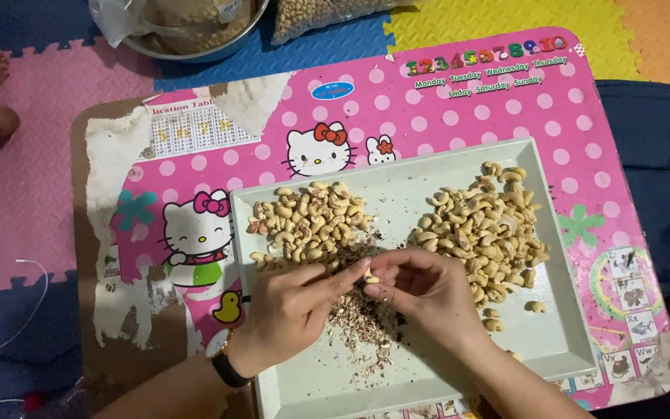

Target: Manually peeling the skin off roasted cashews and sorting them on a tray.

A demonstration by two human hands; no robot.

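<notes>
Bright, even overhead light, soft shadows, sharp focus throughout.

Low pink polka-dot cartoon table [459,116] with peeling surface, on foam floor mats [32,202], pale green rectangular tray [405,182] lying directly on it

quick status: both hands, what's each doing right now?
Left hand: fingers pinched shut on a cashew over the tray.
Right hand: fingertips pinched on the same cashew, grip closed.
</notes>
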